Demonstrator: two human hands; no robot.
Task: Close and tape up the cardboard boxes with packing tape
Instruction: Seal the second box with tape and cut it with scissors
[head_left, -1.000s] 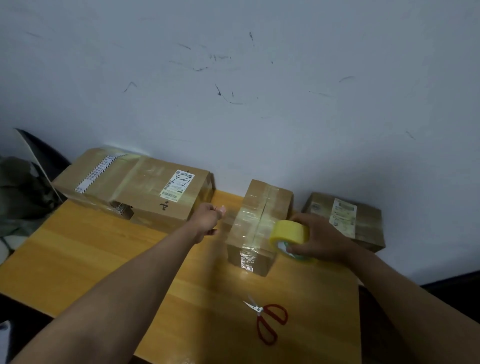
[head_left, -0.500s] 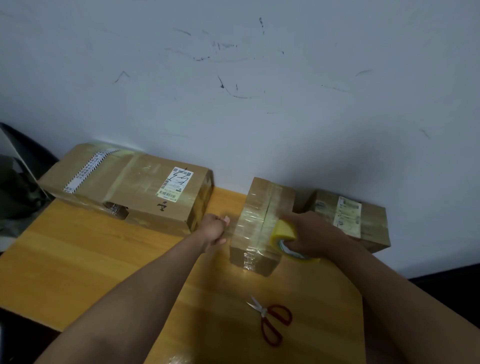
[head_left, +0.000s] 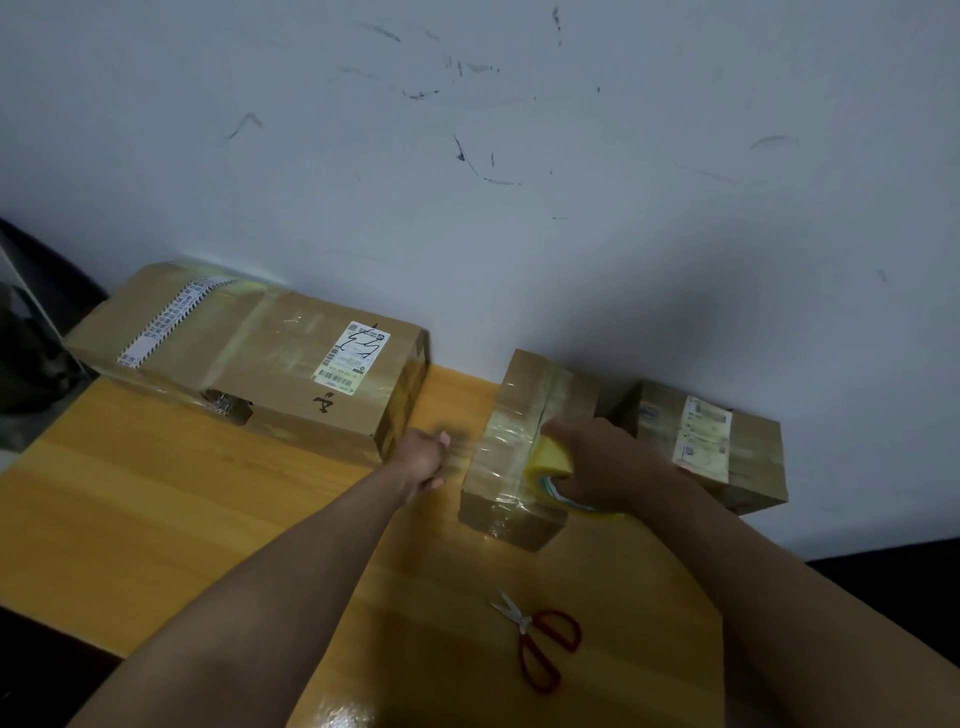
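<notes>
Fingers of the right hand (head_left: 602, 462) curl round a yellow roll of packing tape (head_left: 551, 464), holding it against the right side of a small upright brown cardboard box (head_left: 519, 457) already wrapped in clear tape. The roll sits directly under the palm, touching the box near its upper edge. On the box's other side the left hand (head_left: 423, 457) is closed in a loose fist just beside the box's left face; motion blur hides whether it pinches a tape end, so I cannot tell what it holds. The box stands on a yellow wooden table (head_left: 182, 519), close to the white scuffed wall (head_left: 519, 208). A large flat taped cardboard box with a white label (head_left: 249, 358) lies to the left, near the left hand. A smaller labelled cardboard box (head_left: 706, 441) lies behind the right hand. Red-handled scissors (head_left: 540, 644) lie on the table nearer the person, apart from both hands.
</notes>
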